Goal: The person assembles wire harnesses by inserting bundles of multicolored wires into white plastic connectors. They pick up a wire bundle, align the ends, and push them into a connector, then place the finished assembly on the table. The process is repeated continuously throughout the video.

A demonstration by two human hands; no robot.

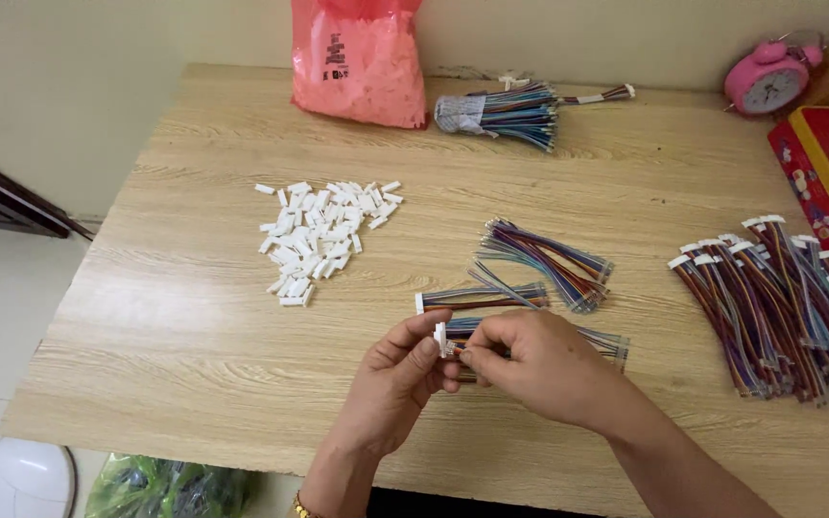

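While both hands meet at the counter's [194, 336] near edge, the left hand [397, 379] pinches a small white connector [440, 336] between thumb and fingertips, fingers closed on it. The right hand [530, 364] clamps the multicoloured wire bundle [599, 340] at its end, touching the connector. The bundle's long axis runs left-right, free ends pointing right. A loose connector pile [323, 235] lies well apart, up left.
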